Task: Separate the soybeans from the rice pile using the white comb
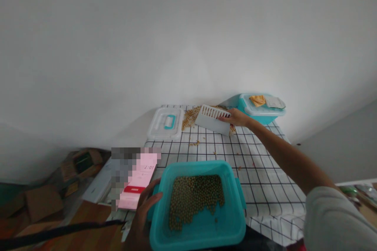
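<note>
While your right fingers [225, 119] pinch a white slotted plastic basket [213, 123], your left fingers [154, 199] grip the left rim of a teal rectangular plastic bin [206, 225]. Small round brownish beans [196, 194] already cover much of its floor, right of your left fingers. Loose golden-tan beans [190, 118] remain heaped beside and behind the basket, left of your right fingers; strays [198, 142] dot the white grid-patterned table [265, 164] nearer you.
</note>
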A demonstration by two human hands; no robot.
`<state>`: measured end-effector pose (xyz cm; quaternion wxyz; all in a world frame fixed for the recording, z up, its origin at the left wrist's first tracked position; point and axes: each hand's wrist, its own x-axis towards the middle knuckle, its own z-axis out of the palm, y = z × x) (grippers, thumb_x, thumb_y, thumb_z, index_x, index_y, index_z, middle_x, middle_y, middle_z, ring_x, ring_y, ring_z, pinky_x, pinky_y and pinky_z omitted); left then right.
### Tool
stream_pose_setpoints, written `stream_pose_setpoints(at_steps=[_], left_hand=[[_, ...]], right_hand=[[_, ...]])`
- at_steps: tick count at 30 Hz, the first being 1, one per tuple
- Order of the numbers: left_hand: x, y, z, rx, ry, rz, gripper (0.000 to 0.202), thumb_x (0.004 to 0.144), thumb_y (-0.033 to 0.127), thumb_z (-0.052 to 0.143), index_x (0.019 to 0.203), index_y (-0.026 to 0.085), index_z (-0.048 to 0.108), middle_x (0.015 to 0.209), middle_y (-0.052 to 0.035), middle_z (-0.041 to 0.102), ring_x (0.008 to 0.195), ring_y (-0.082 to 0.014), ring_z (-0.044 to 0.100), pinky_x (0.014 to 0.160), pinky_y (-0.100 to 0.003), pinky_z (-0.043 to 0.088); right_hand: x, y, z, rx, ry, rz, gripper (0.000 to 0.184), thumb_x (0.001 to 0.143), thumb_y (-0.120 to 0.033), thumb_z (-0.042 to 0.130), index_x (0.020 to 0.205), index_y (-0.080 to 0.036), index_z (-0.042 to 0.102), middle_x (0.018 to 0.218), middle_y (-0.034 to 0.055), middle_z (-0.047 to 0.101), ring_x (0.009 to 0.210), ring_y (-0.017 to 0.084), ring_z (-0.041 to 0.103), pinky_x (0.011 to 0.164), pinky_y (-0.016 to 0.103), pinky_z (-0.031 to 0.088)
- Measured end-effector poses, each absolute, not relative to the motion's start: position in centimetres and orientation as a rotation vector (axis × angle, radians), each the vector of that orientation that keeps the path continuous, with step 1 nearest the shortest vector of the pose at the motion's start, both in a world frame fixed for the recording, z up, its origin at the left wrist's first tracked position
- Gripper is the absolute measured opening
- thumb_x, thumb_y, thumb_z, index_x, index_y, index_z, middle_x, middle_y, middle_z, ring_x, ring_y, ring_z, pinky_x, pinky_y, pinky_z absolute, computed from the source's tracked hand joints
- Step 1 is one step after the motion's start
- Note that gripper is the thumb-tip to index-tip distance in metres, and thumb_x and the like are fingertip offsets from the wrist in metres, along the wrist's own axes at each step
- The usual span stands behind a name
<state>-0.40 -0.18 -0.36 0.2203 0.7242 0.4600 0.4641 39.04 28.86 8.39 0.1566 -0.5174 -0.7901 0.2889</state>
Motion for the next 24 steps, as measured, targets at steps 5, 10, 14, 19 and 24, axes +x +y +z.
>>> stream_pose_setpoints(at_steps=[5, 10, 14, 19, 24], left_hand=[[0.1, -0.3, 0.2, 1.935, 1.295, 1.327, 0.069, 0.076, 0.033, 0.076, 0.138, 0.035, 0.045, 0.156, -0.0088, 0.035, 0.140, -0.0364, 0.041, 0.107, -0.055, 0.046], [0.6, -0.2, 0.5, 1.875, 1.317, 1.341, 0.053, 0.085, 0.035, 0.066, 0.135, 0.035, 0.049, 0.155, -0.0067, 0.037, 0.139, -0.0334, 0.043, 0.108, -0.055, 0.045], [0.8, -0.1, 0.3, 1.848, 1.352, 1.400, 0.048, 0.086, 0.037, 0.065, 0.132, 0.035, 0.052, 0.153, -0.0061, 0.041, 0.137, -0.0338, 0.045, 0.105, -0.054, 0.047], [1.0, -0.3, 0.4, 1.798, 1.348, 1.369, 0.053, 0.083, 0.039, 0.069, 0.132, 0.035, 0.050, 0.154, -0.0078, 0.038, 0.140, -0.0358, 0.041, 0.110, -0.060, 0.041], [0.8, -0.4, 0.8, 1.811, 1.315, 1.326, 0.056, 0.083, 0.036, 0.070, 0.134, 0.036, 0.048, 0.155, -0.0089, 0.034, 0.142, -0.0357, 0.038, 0.110, -0.061, 0.039]], right_hand=[[39.3, 29.1, 9.2, -1.483, -2.270, 0.830, 0.050, 0.089, -0.062, 0.054, 0.097, -0.016, 0.072, 0.060, 0.0017, 0.063, 0.047, 0.012, 0.056, 0.045, 0.023, 0.041], [39.7, 29.4, 10.3, -1.499, -2.250, 0.785, 0.050, 0.088, -0.062, 0.056, 0.095, -0.015, 0.072, 0.055, 0.0010, 0.061, 0.044, 0.011, 0.054, 0.043, 0.021, 0.039], [39.9, 29.2, 11.3, -1.484, -2.239, 0.737, 0.051, 0.089, -0.062, 0.055, 0.091, -0.014, 0.072, 0.053, 0.0015, 0.059, 0.043, 0.011, 0.053, 0.043, 0.021, 0.038], [39.5, 27.6, 11.7, -1.464, -2.269, 0.699, 0.051, 0.090, -0.062, 0.053, 0.088, -0.015, 0.072, 0.050, 0.0009, 0.058, 0.043, 0.011, 0.051, 0.044, 0.022, 0.037], [38.6, 25.8, 10.4, -1.407, -2.345, 0.664, 0.044, 0.090, -0.057, 0.054, 0.088, -0.017, 0.073, 0.065, 0.0032, 0.066, 0.056, 0.013, 0.057, 0.050, 0.024, 0.040]])
